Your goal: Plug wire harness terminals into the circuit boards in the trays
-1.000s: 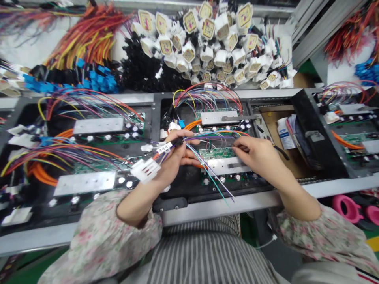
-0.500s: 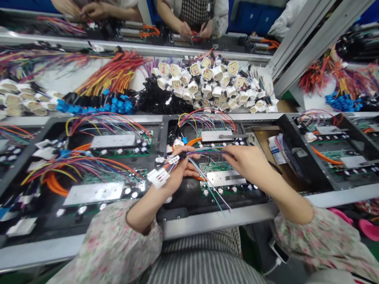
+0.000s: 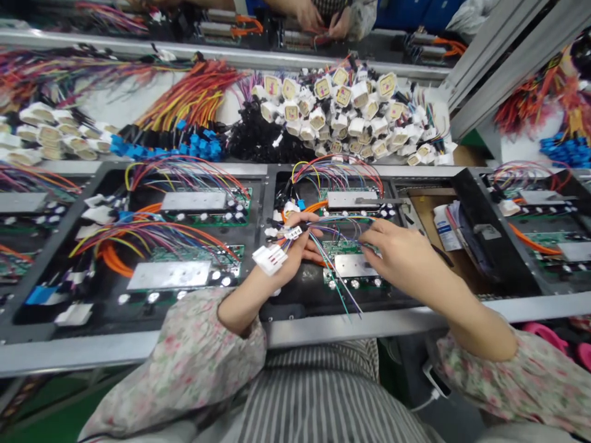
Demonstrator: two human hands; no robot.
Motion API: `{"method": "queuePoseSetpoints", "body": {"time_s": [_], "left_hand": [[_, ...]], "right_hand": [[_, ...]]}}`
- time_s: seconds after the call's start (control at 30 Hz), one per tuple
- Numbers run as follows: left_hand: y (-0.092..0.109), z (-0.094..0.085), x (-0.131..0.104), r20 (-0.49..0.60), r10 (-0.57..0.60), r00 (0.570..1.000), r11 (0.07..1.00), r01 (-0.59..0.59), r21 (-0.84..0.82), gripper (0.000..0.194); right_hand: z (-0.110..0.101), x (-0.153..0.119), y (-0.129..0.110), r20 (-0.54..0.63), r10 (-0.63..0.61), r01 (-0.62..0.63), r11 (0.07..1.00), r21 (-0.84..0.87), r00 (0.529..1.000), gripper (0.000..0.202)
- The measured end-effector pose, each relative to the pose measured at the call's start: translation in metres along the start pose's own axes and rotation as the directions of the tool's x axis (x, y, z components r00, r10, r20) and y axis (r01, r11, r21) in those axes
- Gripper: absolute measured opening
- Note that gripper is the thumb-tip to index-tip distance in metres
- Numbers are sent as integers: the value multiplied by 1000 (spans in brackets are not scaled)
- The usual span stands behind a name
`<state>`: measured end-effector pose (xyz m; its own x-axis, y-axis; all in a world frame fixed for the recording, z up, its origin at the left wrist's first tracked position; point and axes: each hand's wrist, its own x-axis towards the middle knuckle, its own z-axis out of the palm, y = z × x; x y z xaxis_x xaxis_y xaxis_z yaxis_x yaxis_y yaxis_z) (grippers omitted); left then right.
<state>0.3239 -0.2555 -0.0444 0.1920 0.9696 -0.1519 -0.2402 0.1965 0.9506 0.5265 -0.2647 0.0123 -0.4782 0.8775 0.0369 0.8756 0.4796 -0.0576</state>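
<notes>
Wire harness point(image 3: 316, 225) hung above the central near circuit board point(image 3: 353, 266), its white connector point(image 3: 270, 259) to the left. The left hand point(image 3: 295, 255) gripped it; the right hand point(image 3: 392, 249), drawn narrow, was at its right stretch, though whether pinching it I couldn't tell.

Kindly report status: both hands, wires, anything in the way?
Left hand gripping wire bundle. Right hand at the wires, fingertip hold unclear. Loose strands cross view of circuit board.
</notes>
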Motion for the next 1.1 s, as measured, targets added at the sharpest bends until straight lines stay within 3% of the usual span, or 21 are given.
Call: {"method": "queuePoseSetpoints", "body": {"time_s": [0.07, 0.17, 0.3, 0.37, 0.53, 0.83, 1.0, 1.1], "left_hand": [[3, 0, -1, 14, -14, 1000, 1000, 14, 15, 34], [6, -2, -2, 23, 5, 1000, 1000, -6, 28, 28], [7, -4, -3, 42, 46, 998, 998, -47, 43, 31], [8, -5, -3, 47, 39, 998, 998, -41, 57, 34], [12, -3, -4, 26, 22, 999, 998, -24, 64, 38], [15, -2, -6, 19, -36, 999, 998, 35, 43, 33], [14, -4, -4, 31, -54, 998, 998, 54, 21, 17], [14, -3, -3, 35, -84, 996, 996, 85, -18, 10]], "right_hand": [[4, 8, -3, 43, 2, -5, 997, 74, 999, 21], [15, 21, -6, 10, 11, -13, 964, 266, 1000, 17], [32, 29, -8, -37, 48, -17, 812, 584, 998, 7], [40, 30, -7, -31, 48, -16, 753, 657, 998, 5], [52, 32, -7, -21, 35, -12, 742, 670, 999, 5], [50, 34, -8, 10, 17, -19, 762, 648, 1000, 8], [33, 18, -15, -25, 42, -21, 839, 543, 999, 7], [17, -4, -16, 35, -53, 30, 880, 473, 998, 25]]}}
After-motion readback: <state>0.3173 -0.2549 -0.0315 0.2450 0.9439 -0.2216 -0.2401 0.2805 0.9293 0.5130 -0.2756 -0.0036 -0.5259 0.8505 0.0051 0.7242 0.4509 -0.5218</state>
